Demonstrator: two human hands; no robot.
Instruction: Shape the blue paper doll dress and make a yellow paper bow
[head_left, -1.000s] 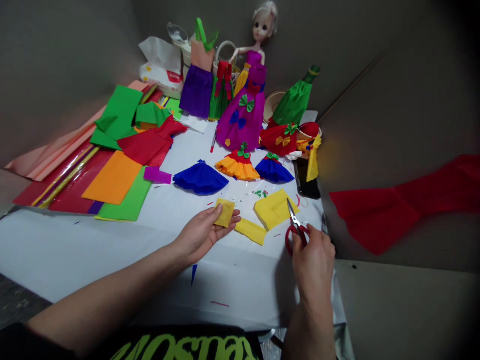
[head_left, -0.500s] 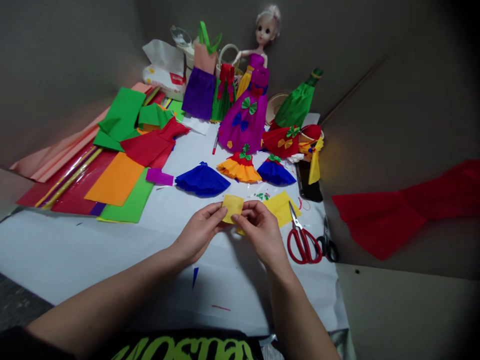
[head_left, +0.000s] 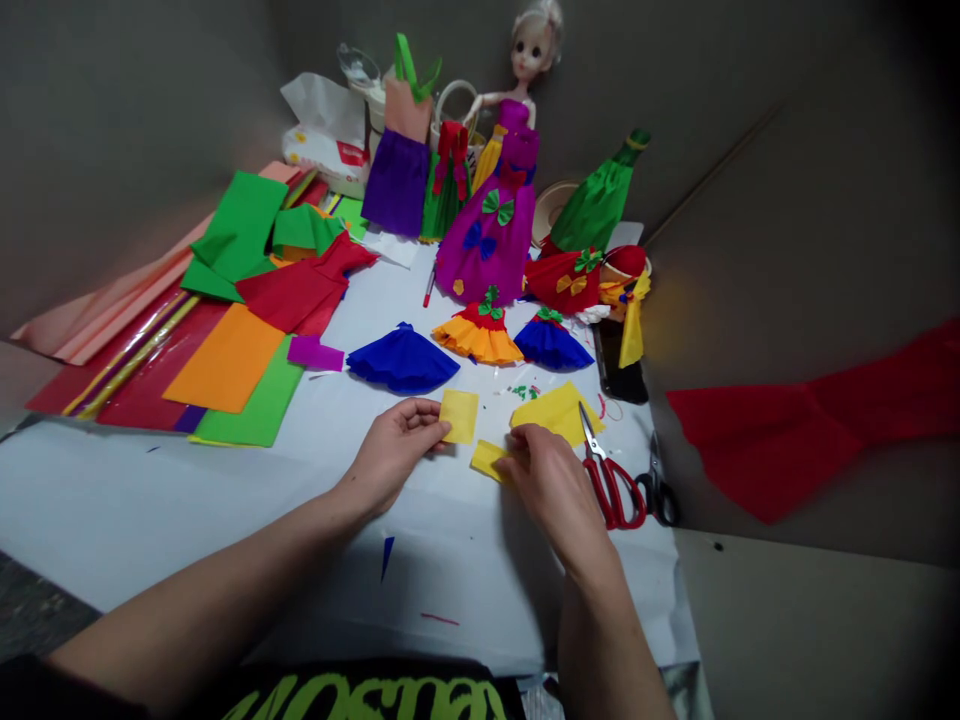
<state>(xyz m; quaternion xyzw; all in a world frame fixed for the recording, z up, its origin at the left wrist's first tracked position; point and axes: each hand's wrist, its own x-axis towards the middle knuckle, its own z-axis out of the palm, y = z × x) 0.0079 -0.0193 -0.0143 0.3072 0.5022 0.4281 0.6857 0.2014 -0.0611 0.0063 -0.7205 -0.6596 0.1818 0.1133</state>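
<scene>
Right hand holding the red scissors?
No, the red scissors lie on the table beside the right hand, whose fingers touch a yellow paper strip.

On the table (head_left: 97,500), the left hand (head_left: 394,455) is just beside a paper square (head_left: 459,416), and the right hand (head_left: 551,485) lies over the end of a paper strip (head_left: 487,460). Right of this hand are two scissors (head_left: 611,485), one next to the other. Sheets of paper (head_left: 225,370) are in a pile on the left side. Farther, there is a row of small skirts (head_left: 476,340), and behind them stands a doll (head_left: 521,130) at the far edge. A big paper (head_left: 810,420) lies to the right, outside the table.
</scene>
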